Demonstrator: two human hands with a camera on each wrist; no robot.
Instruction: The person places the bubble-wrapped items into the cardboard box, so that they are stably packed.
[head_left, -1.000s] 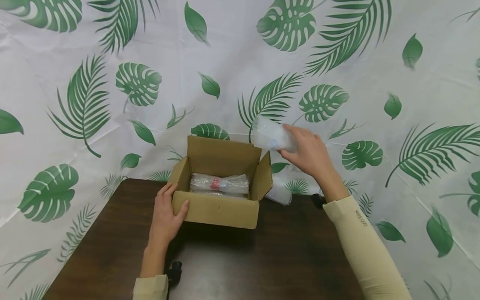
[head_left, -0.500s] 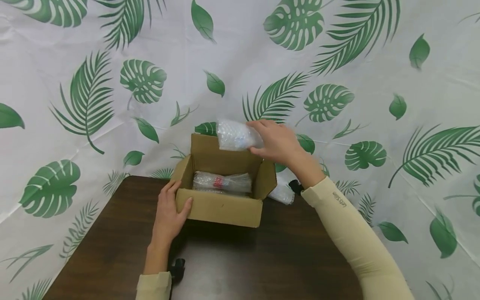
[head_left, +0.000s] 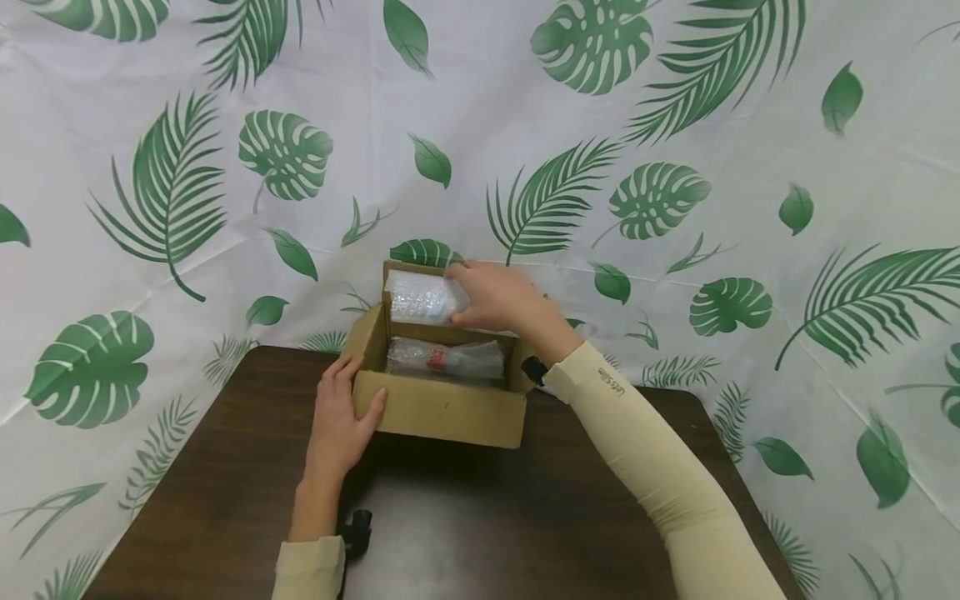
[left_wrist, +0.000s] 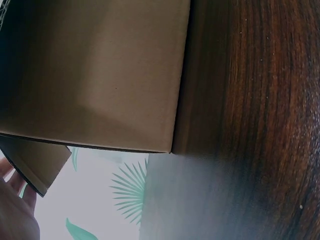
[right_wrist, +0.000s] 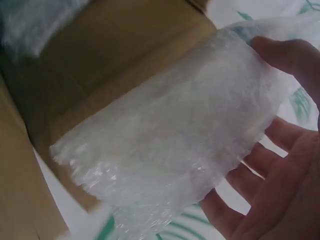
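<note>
An open cardboard box (head_left: 442,412) stands on the dark wooden table (head_left: 465,525). My left hand (head_left: 339,425) grips its near left corner, thumb on the front panel and fingers along the left side. Inside the box lies a bubble-wrapped bundle (head_left: 476,361) with a red mark at its middle. Above the back of the box, my right hand (head_left: 495,296) holds another bubble-wrapped bundle (head_left: 422,297). In the right wrist view this clear bundle (right_wrist: 170,120) sits between thumb and fingers, its far end over the box. What is wrapped inside it is hidden.
A leaf-patterned white sheet (head_left: 450,108) hangs right behind the table's back edge. The box's back flap (head_left: 450,333) stands raised behind its opening. A dark wrist camera (head_left: 358,533) sits on the left wrist.
My right hand has carried the bubble-wrapped bundle leftward and down, from the right of the box to over its back. My left hand has stayed on the box corner.
</note>
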